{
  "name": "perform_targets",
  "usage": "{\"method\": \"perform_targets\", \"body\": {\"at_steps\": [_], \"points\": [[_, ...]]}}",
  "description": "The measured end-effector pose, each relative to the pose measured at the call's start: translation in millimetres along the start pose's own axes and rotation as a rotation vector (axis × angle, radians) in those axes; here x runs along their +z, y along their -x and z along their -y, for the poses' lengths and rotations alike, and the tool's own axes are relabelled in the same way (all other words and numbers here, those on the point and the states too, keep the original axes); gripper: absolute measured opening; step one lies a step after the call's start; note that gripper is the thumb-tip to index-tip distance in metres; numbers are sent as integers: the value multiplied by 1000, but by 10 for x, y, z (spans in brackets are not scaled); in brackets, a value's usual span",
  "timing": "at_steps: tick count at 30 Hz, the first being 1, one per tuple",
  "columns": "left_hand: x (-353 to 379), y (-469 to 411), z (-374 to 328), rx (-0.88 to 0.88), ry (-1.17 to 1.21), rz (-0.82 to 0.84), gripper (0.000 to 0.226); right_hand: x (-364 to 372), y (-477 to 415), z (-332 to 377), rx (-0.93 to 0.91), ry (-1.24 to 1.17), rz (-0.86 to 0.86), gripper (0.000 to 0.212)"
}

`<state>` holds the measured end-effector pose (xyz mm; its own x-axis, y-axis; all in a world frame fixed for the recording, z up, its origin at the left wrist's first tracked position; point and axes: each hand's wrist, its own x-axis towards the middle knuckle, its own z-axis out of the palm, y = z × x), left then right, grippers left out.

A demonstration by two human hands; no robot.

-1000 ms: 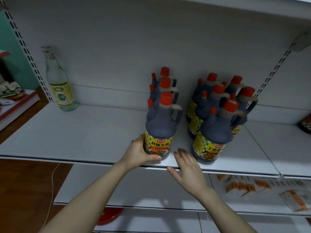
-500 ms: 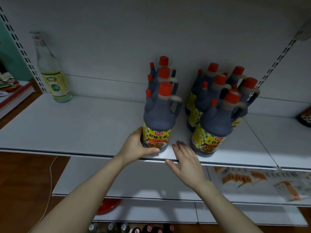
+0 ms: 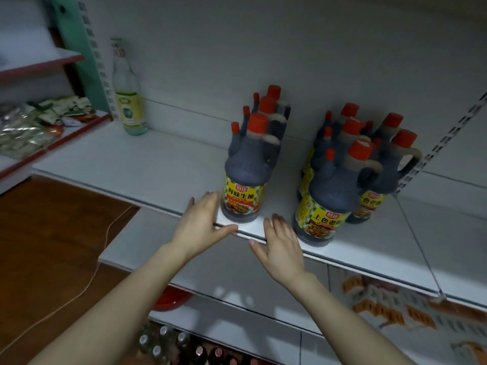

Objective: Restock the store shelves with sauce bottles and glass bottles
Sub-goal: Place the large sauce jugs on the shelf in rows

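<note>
Both hands empty, open, held at the near edge of a white shelf (image 3: 147,164). Left hand (image 3: 201,222) spread wide, fingers just beside the base of the nearest sauce bottle (image 3: 246,177), thumb lying along the shelf lip; contact with the bottle not clear. Right hand (image 3: 283,245) flat and spread, fingers pointing far, between that bottle and the right cluster (image 3: 353,169), touching neither.

Nearest sauce bottle upright near the shelf's front edge, dark body, red cap, yellow label facing near. Two more of the same in a row behind it, running toward the back wall. To the right, apart from that row, a tighter cluster of like bottles with side handles and red caps, its front bottle (image 3: 329,201) right at the near edge.

Far left on the same shelf, against the back wall, one clear glass bottle (image 3: 127,96) standing upright, pale label, well apart from the sauce bottles.

Below, a lower shelf with orange packets (image 3: 390,309) at right. At the bottom, bottle tops (image 3: 168,343) in a crate or on the floor, blurred. Bagged goods (image 3: 34,125) on a red-edged rack at far left. Brown floor with a thin white cord (image 3: 87,283) across it.
</note>
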<state>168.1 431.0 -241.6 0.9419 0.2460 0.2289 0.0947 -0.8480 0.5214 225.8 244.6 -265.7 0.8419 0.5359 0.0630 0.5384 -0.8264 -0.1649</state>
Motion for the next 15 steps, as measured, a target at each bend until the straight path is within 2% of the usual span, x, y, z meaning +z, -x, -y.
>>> {"method": "perform_targets", "body": {"at_steps": [4,7,11,15], "points": [[81,483,-157,-117,-126,-122,92,-88,45,-193,-209,-79,57,71],[179,899,-283,-277,-144,-81,86,-93,174,-271,-319,-183,27,66],[287,1447,-410,-407,-173,-60,85,34,456,-222,-445,-241,17,64],[406,1942,-415,-512,-175,-49,85,233,789,-139,-505,-303,135,68]]}}
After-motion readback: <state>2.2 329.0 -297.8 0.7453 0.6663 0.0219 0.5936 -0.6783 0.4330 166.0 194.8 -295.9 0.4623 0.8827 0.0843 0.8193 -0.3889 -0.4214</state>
